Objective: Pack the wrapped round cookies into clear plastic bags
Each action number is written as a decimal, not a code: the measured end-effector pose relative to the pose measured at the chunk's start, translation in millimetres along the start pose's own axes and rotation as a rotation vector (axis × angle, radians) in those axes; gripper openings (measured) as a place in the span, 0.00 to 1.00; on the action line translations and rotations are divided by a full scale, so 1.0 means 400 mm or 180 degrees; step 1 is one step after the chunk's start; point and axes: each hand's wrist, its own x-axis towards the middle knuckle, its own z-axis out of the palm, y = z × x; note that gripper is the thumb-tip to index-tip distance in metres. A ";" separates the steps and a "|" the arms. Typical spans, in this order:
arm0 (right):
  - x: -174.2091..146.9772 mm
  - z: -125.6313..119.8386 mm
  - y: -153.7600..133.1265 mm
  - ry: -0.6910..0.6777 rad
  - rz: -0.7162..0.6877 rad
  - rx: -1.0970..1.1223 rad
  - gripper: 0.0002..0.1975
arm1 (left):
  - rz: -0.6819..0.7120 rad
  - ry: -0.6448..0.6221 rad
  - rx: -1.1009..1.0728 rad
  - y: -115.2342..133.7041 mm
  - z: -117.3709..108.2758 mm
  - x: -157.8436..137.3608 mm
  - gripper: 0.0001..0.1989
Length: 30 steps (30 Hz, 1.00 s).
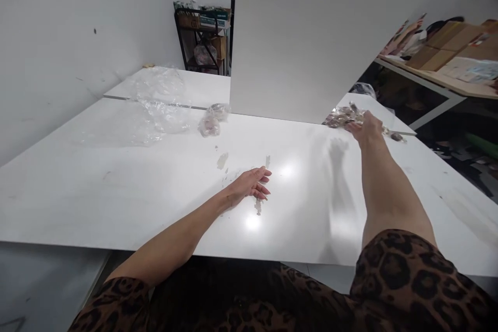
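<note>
My right hand [369, 127] reaches to the far right of the white table, fingers curled down onto a pile of small clear plastic packets [342, 117] with dark and brownish contents. What is inside the packets is too small to make out, and my hand covers part of the pile. Nearer the middle, my left hand [251, 184] rests on its side on the tabletop [155, 197], fingers loosely apart and holding nothing. Beyond it, by the foot of the upright board, lie a few more clear plastic packets [212, 120] with pinkish contents.
A large pale board [295, 36] stands upright at the table's back. Crumpled clear plastic bags [155, 114] lie at the left. Behind are a black shelf rack [198, 36] with boxes and, at right, another table with cardboard boxes [443, 44].
</note>
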 end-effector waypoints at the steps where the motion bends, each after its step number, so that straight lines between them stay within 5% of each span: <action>1: -0.018 0.009 0.016 0.0038 0.0256 0.0088 0.11 | -0.0007 -0.0009 0.0003 0.000 0.000 0.000 0.34; 4: -0.121 0.034 0.075 -0.0055 0.0800 0.0321 0.09 | 0.0005 -0.0080 0.0060 -0.003 0.002 0.005 0.33; 8: -0.297 0.074 0.104 -0.0777 0.0879 0.0502 0.06 | 0.0108 -0.0055 0.0042 -0.009 0.013 0.011 0.29; 12: -0.437 0.166 0.052 -0.1647 0.0412 0.0480 0.11 | 0.0447 0.0300 -0.0112 -0.003 0.028 0.014 0.24; 18: -0.597 0.421 -0.052 -0.2567 -0.0617 -0.0121 0.22 | 0.1675 0.0999 -0.0179 0.017 0.025 0.008 0.22; 25: -0.713 0.691 -0.102 -0.2295 -0.0837 -0.1225 0.20 | 0.2441 0.1380 0.0174 0.038 0.019 -0.022 0.22; 30: -0.726 0.716 -0.075 -0.2319 -0.0682 -0.0592 0.13 | 0.2368 0.1754 0.0338 0.047 0.001 -0.009 0.18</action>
